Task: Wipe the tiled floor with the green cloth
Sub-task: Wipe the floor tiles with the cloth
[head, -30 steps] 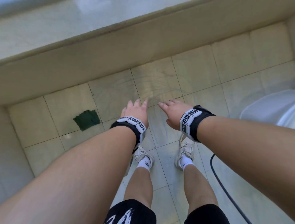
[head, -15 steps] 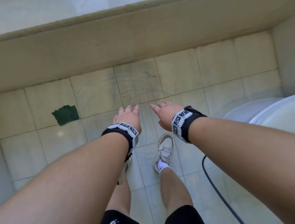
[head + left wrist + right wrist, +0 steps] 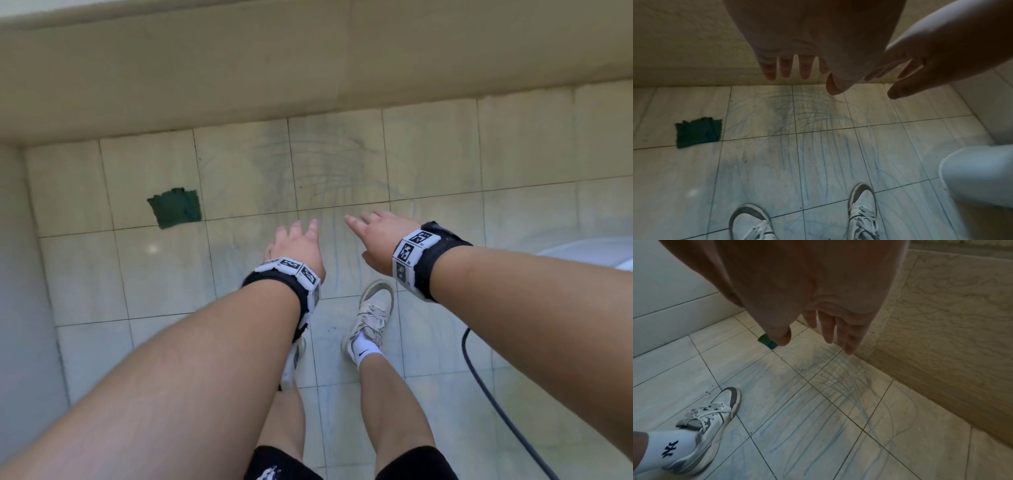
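A dark green cloth (image 3: 175, 207) lies flat on the pale tiled floor (image 3: 161, 274) near the left wall; it shows too in the left wrist view (image 3: 698, 132) and partly behind my thumb in the right wrist view (image 3: 767, 341). Blue scribble marks (image 3: 329, 178) cover the tiles ahead of my feet. My left hand (image 3: 296, 241) hangs in the air, fingers straight, empty, to the right of the cloth and well above the floor. My right hand (image 3: 375, 233) is beside it, also spread and empty.
A beige stone ledge (image 3: 308, 68) runs along the far side of the floor. A grey wall (image 3: 20, 308) closes the left. A white rounded fixture (image 3: 596, 250) sits at the right, and a black hose (image 3: 496, 397) trails on the tiles beside my right shoe (image 3: 371, 318).
My view has shifted, so the cloth now sits closer to centre. My feet have stepped; the left shoe is now mostly under my left forearm. Both hands stay spread and empty.
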`<state>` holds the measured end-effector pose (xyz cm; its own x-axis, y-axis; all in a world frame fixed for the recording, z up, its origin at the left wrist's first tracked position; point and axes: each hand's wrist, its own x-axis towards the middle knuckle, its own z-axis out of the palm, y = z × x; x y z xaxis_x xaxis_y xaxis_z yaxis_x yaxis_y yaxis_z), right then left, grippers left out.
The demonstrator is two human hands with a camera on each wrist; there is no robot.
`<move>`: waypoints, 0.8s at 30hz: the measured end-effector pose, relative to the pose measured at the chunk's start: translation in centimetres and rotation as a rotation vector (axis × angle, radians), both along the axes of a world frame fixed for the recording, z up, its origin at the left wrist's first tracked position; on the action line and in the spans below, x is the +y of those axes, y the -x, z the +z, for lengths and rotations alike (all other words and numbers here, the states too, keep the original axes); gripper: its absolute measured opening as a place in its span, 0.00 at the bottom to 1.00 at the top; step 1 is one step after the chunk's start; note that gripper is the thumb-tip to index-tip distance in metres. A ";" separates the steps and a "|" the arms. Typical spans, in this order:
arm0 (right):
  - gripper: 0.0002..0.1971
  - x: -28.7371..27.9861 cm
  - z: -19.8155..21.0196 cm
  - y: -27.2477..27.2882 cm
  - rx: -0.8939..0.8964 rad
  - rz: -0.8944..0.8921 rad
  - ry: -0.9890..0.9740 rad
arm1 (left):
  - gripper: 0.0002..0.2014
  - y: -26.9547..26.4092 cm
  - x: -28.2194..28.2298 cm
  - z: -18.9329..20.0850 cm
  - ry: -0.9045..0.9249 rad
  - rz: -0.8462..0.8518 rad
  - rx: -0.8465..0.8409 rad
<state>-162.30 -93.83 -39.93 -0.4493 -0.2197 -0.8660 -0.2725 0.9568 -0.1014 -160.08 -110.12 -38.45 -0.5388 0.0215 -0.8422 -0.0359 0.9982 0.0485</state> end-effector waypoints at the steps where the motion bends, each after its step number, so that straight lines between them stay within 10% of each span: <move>1: 0.41 -0.5 0.1 0.2 0.007 -0.014 0.001 | 0.42 0.1 -0.7 0.0 0.002 -0.002 0.004; 11: 0.39 -5.1 -3.1 2.1 0.060 -0.031 -0.002 | 0.44 2.4 -6.3 -4.0 0.032 -0.018 0.033; 24: 0.39 -8.1 -24.1 3.9 0.118 0.124 0.128 | 0.37 2.4 -11.6 -26.6 0.178 0.382 0.027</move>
